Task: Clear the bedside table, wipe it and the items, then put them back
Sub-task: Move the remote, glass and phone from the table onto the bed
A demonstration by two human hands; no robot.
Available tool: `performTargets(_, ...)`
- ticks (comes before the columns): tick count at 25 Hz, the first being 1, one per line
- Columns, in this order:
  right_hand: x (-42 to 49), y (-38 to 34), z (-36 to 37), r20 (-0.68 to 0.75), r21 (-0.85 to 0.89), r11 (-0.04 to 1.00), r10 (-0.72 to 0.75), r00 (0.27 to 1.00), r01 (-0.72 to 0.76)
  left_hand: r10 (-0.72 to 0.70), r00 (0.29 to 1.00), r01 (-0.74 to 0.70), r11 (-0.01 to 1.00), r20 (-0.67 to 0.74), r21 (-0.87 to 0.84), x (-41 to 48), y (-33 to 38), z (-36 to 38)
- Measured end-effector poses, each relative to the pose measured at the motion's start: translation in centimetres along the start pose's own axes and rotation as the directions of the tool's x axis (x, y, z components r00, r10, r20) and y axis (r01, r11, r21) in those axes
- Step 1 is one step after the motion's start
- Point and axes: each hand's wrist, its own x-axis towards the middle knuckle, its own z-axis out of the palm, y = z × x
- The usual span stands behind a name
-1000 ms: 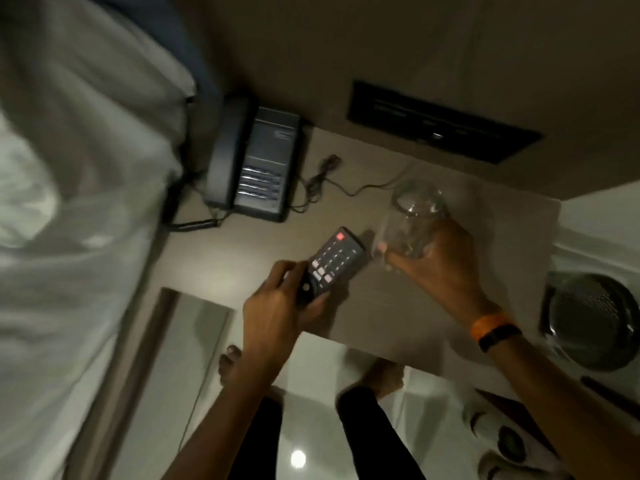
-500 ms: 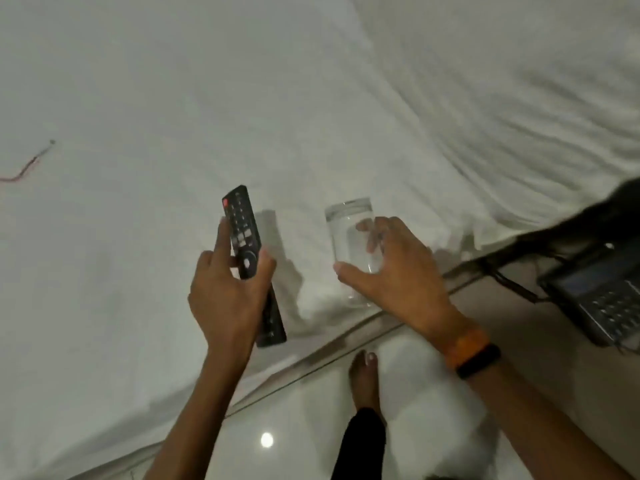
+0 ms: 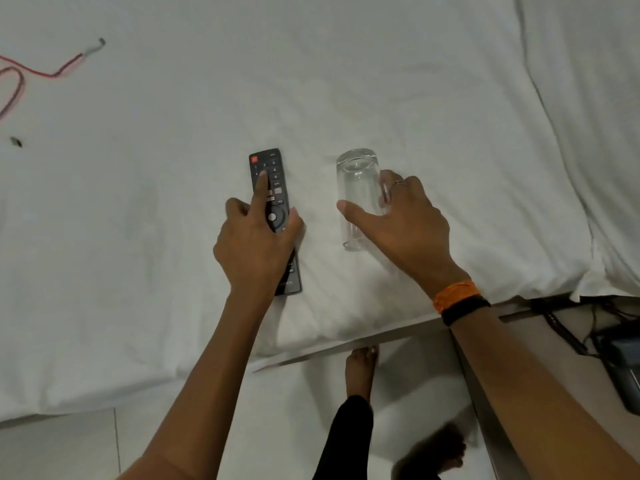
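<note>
Left hand [image 3: 258,244]: grasping the remote [image 3: 273,206] lying on the bed [image 3: 398,81].
Right hand [image 3: 405,223]: grasping the glass [image 3: 358,199], at 3 o'clock of the remote.

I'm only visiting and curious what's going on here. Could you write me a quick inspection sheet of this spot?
Surface: white bed sheet, wrinkled.
Job's things: black remote flat on the sheet; clear glass beside it, apart.
Clutter: small dark object far left.
Hands: left hand on the remote; right hand around the glass.
Cables: red cable on the sheet; dark cords at right.
Surroundings: pale floor, bare foot, phone partly visible.
</note>
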Motion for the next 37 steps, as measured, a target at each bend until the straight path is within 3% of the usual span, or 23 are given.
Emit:
performTargets(3, -3.4, 3.2, -2.2, -0.267, 0.148, 0.988, -0.011, 0.964, 0.052, 0.037, 0.99, -0.043, 0.998, -0.134, -0.044, -2.6, 1.4, -1.5)
performTargets(5, -7.0, 7.8, -4.3, -0.44, 0.239, 0.967, 0.023, 0.897, 0.093, 0.212, 0.935, -0.258, 0.957, -0.286, -0.135, -6.3, 4.5, -1.8)
performTargets(7, -11.1, 14.4, -6.1, -0.541, 0.311, 0.95, 0.153, 0.827, 0.028, 0.466, 0.839, -0.534, 0.804, -0.282, -0.262, -11.7, 8.9, 0.2)
performTargets(8, -13.0, 18.3, -7.2, -0.584, 0.344, 0.938, 0.251, 0.772, -0.044, 0.582, 0.786, -0.616, 0.704, -0.209, -0.355, -14.8, 11.8, 2.2)
performTargets(10, -15.4, 25.7, -8.5, -0.615, 0.433, 0.878, 0.455, 0.644, -0.207, 0.76, 0.649, -0.634, 0.561, 0.028, -0.533, -19.9, 17.1, 6.5)
performTargets(13, -17.2, 37.7, -10.1, -0.486, 0.59, 0.665, 0.746, 0.455, -0.459, 0.828, 0.426, -0.566, 0.558, 0.363, -0.607, -25.1, 26.0, 15.4)
performTargets(15, -17.7, 44.1, -10.6, -0.328, 0.718, 0.521, 0.838, 0.437, -0.461, 0.793, 0.313, -0.55, 0.6, 0.522, -0.581, -26.7, 31.1, 21.7)
performTargets(18, -16.7, 49.5, -10.4, -0.267, 0.802, 0.477, 0.825, 0.498, -0.361, 0.725, 0.216, -0.574, 0.636, 0.654, -0.516, -28.9, 36.9, 28.8)
performTargets(22, -16.2, 50.7, -10.2, -0.241, 0.796, 0.462, 0.834, 0.496, -0.391, 0.671, 0.331, -0.511, 0.718, 0.663, -0.472, -30.9, 37.8, 31.1)
performTargets(25, -19.1, 46.8, -10.2, -0.214, 0.795, 0.487, 0.783, 0.584, -0.362, 0.663, 0.446, -0.368, 0.748, 0.601, -0.552, -31.3, 33.7, 27.7)
performTargets(29, -22.9, 37.6, -10.0, -0.356, 0.62, 0.707, 0.64, 0.681, -0.341, 0.548, 0.716, -0.074, 0.676, 0.432, -0.734, -33.6, 25.6, 19.0)
performTargets(32, -23.2, 30.1, -11.0, -0.477, 0.501, 0.858, 0.382, 0.792, -0.111, 0.276, 0.901, 0.121, 0.582, 0.335, -0.804, -33.6, 21.7, 11.6)
performTargets(34, -20.6, 24.9, -11.7, -0.545, 0.422, 0.906, 0.215, 0.811, 0.043, 0.162, 0.963, 0.103, 0.519, 0.216, -0.849, -30.6, 20.8, 7.6)
performTargets(37, -13.0, 17.2, -12.5, -0.552, 0.364, 0.915, 0.059, 0.832, 0.177, 0.169, 0.985, -0.058, 0.453, 0.022, -0.89, -22.0, 20.8, 3.2)
